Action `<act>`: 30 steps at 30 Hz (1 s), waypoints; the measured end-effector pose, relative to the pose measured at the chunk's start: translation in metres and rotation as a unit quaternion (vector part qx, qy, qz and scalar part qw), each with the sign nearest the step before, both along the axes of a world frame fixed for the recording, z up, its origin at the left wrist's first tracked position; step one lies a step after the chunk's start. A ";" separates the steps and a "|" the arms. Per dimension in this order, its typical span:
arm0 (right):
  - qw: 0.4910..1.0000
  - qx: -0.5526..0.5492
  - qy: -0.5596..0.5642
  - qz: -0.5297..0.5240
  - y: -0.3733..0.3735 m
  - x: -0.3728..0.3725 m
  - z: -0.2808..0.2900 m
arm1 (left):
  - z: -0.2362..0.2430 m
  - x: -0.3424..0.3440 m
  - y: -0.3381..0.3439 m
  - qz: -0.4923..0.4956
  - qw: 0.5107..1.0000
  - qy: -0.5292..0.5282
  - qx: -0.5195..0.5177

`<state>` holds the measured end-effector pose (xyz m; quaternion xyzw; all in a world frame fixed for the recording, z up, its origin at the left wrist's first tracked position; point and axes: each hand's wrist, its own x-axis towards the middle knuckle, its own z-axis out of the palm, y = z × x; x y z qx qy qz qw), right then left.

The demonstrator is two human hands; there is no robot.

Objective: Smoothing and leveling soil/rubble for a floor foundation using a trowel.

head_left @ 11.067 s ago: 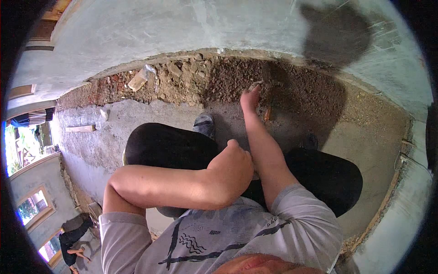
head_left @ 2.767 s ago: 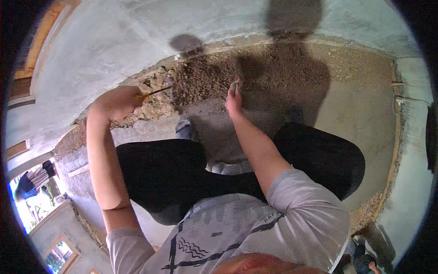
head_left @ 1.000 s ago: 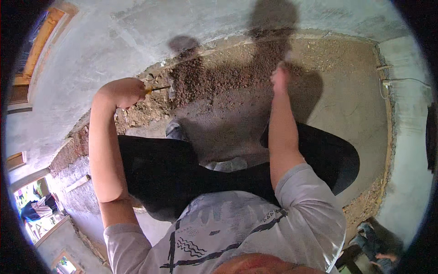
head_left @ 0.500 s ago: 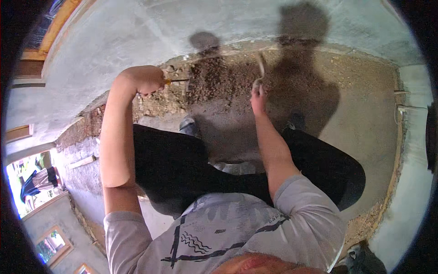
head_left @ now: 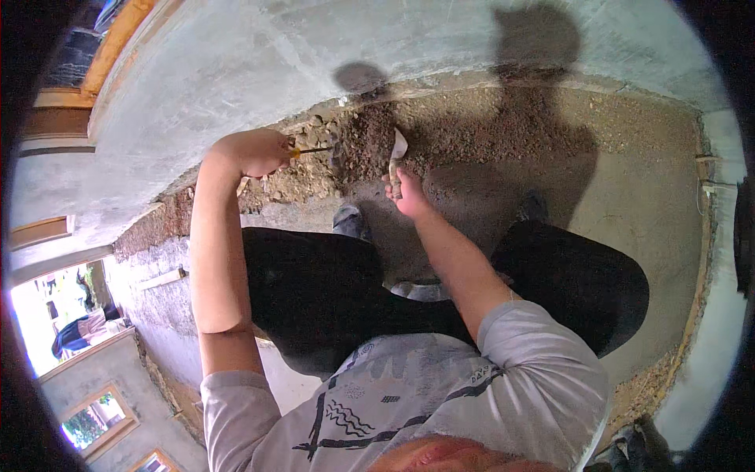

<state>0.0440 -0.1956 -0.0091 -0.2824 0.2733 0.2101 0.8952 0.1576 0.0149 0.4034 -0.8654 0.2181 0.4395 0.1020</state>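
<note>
My left hand [head_left: 263,153] is wrapped round the yellow handle of a tool with a thin dark shaft [head_left: 316,149]. Its dark crosswise head [head_left: 336,153] rests at the loose soil and gravel [head_left: 370,134] along the foot of the wall; the head's exact shape is too small to tell. Right of it, my right hand [head_left: 408,193] grips the handle of a small trowel [head_left: 399,146]. The trowel's pale blade points away from me, over the near part of the soil strip. I cannot tell whether the blade touches the ground.
A grey plastered wall [head_left: 440,39] curves behind the soil, with my shadow on it. Stones [head_left: 307,177] lie left of centre. My shoes [head_left: 351,223] stand on the grey floor [head_left: 645,236] near the soil. At far left are wood-framed openings [head_left: 102,421].
My right hand has drawn the trowel left and toward me, and its blade has turned to show a pale face. The left hand's tool stays almost where it was; the view has shifted slightly.
</note>
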 end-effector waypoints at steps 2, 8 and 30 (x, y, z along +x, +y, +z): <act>0.989 0.136 0.050 -0.039 -0.009 0.001 -0.012 | 0.008 0.000 -0.011 0.008 0.999 0.013 -0.029; 0.966 0.232 -0.048 -0.107 -0.063 0.000 -0.004 | -0.011 -0.003 0.023 -0.040 0.996 -0.010 -0.077; 0.893 -0.438 -0.009 -0.099 -0.257 0.060 0.044 | -0.009 0.007 -0.028 -0.120 0.993 0.006 -0.015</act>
